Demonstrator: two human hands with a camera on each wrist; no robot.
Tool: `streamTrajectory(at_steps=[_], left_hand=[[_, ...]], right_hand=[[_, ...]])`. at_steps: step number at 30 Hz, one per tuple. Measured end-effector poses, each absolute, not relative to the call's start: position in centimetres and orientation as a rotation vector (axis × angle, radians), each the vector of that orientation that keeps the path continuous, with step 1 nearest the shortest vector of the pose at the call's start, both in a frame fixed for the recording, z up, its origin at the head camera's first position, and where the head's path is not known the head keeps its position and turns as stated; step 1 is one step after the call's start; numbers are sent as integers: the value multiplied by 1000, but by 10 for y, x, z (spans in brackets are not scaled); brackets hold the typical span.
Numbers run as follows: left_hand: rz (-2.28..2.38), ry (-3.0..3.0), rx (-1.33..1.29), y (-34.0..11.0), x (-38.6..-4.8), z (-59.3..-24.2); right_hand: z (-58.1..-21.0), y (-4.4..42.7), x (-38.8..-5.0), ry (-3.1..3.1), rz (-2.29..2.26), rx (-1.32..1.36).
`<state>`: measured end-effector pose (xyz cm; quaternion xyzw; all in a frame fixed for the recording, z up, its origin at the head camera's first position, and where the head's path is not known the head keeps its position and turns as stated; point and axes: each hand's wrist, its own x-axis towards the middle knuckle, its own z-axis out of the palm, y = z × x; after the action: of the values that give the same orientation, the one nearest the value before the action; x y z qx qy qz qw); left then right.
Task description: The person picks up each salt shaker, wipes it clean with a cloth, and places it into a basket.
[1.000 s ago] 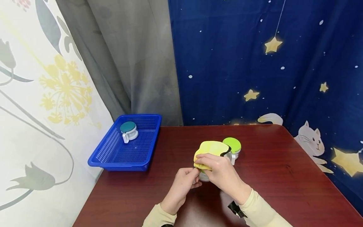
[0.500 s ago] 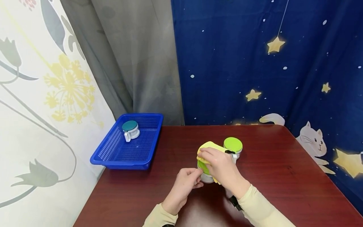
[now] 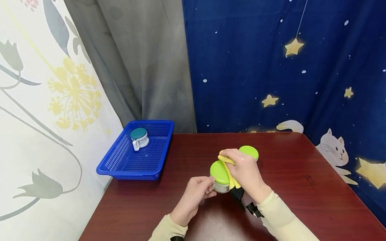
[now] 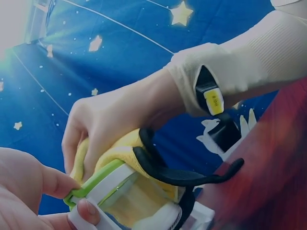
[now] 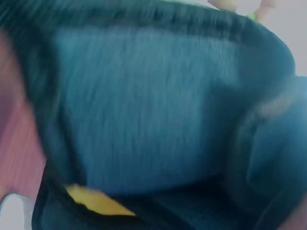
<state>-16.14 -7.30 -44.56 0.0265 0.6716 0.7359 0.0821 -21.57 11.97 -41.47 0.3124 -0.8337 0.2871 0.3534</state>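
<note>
A clear seasoning jar (image 3: 221,187) with a bright green lid (image 3: 219,171) is tilted above the table's near middle. My left hand (image 3: 194,197) pinches its white handle between thumb and fingers, thumb by the lid's edge in the left wrist view. In my right hand (image 3: 247,170) is a folded yellow cloth (image 3: 233,177), pressed against the jar's right side and lid edge. Its black border (image 4: 187,175) hangs below the jar in the left wrist view. The cloth's blue-grey reverse (image 5: 144,110) fills most of the right wrist view, hiding the fingers there.
Behind my right hand stands a second green-lidded jar (image 3: 249,151), partly covered. A blue plastic basket (image 3: 129,174) at the left holds a jar with a teal lid (image 3: 138,133). The dark red table (image 3: 301,187) ends at curtains at the back.
My right hand has slid the cloth from over the lid to the jar's right side, baring the green lid. My left hand keeps its grip on the handle.
</note>
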Motion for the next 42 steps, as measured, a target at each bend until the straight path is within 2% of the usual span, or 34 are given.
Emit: streamTrajectory(at_steps=[6,16,23,37,42], left_hand=[[2202,1990,129,-84,-167,-432],[2259,2022,103,-111,-184,-408],[2236,2093,-7,-139,-199,-390],[2161,2165,-176,-234,-249,-361],[2026,2202,-248,-273,-267,-364]], right_hand=[[-407,134,-212,-2086,811,647],[-397,149,-205,-1907,966,623],[-392,159,-198,-1879,994,600],[-375,179,-193,-1833,955,580],[-369,180,-185,-1818,963,547]])
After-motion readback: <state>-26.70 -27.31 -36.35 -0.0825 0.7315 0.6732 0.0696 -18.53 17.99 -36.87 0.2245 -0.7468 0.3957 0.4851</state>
